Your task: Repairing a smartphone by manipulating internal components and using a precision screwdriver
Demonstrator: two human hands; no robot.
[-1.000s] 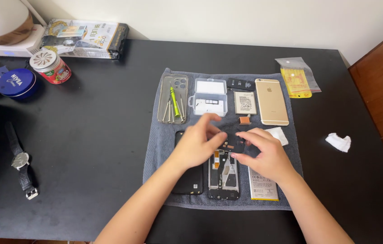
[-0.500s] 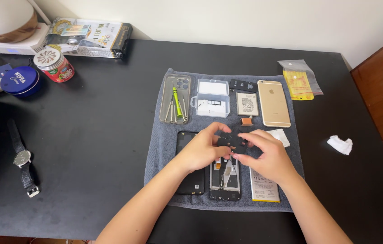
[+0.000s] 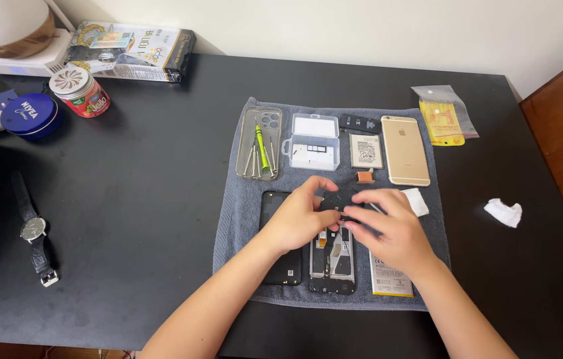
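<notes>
Both hands over the opened phone [image 3: 332,256] lying on the grey towel [image 3: 241,219], on the black counter [image 3: 148,199]. Left hand [image 3: 298,216] and right hand [image 3: 388,229] meet above the phone's top end, pinching a small dark part [image 3: 335,203] between them.

Risks as I judge them:
- The part is small and shared between two pinches; if one side lets go first it tips and drops into the open chassis or rolls off into the towel folds
- If a flex cable is attached (can't tell, fingers cover it), pulling up at an angle could tear it
- The loose battery [image 3: 391,282] lies touching the right wrist side; a forearm shift could push it toward the towel edge
- The black back cover [image 3: 278,233] lies partly under the left hand and could get dragged sideways

Grip state:
- Left: narrow pinch, thumb and fingertips closed on the dark part, palm low over the back cover
- Right: narrow pinch on the same part from the other side, fingers curled; possibly a thin tool in there too, view too poor to confirm

Nearby, well apart from the hands: clear case holding screwdrivers [image 3: 259,143], small clear parts box [image 3: 315,143], gold phone [image 3: 404,149]
</notes>
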